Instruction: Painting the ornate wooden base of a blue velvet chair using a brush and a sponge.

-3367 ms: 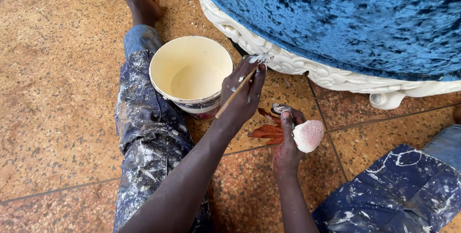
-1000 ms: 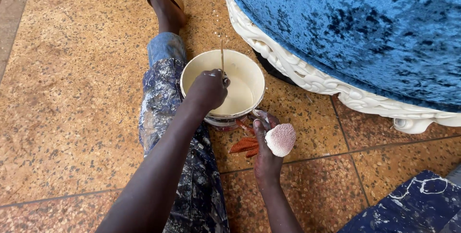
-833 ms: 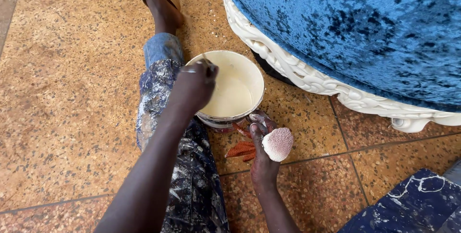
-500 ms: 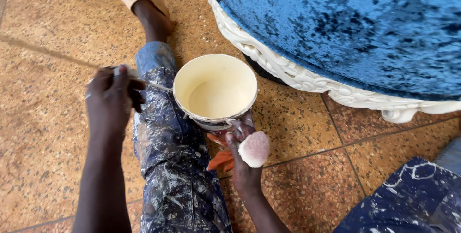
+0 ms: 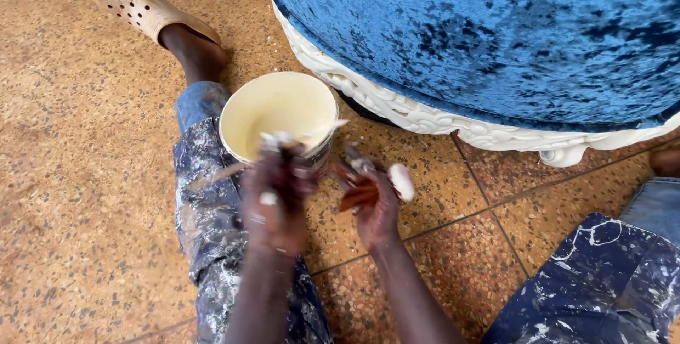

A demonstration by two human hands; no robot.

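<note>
Head-camera view: a person seated on a speckled tile floor [image 5: 85, 174] works beside a small bucket [image 5: 278, 114] of cream paint, which stands against the paint-spattered trouser leg [image 5: 205, 202] and just in front of the carved white trim [image 5: 397, 114] of a blue velvet seat [image 5: 496, 32]. The left hand [image 5: 278, 195], blurred and flecked with paint, is closed around a thin brush [image 5: 312, 133] whose tip points across the bucket's near rim toward the trim. The right hand [image 5: 375, 199], just right of the bucket, grips a pale sponge [image 5: 401, 181] and a rust-coloured cloth [image 5: 358, 192]. By the look of it the trim beside the bucket is already coated (how evenly cannot be told from here), and the bucket holds only a shallow pool of paint, so the job seems well along, with touch-ups left. Beyond the bucket, a foot rests in a perforated beige clog [image 5: 142, 5].
</note>
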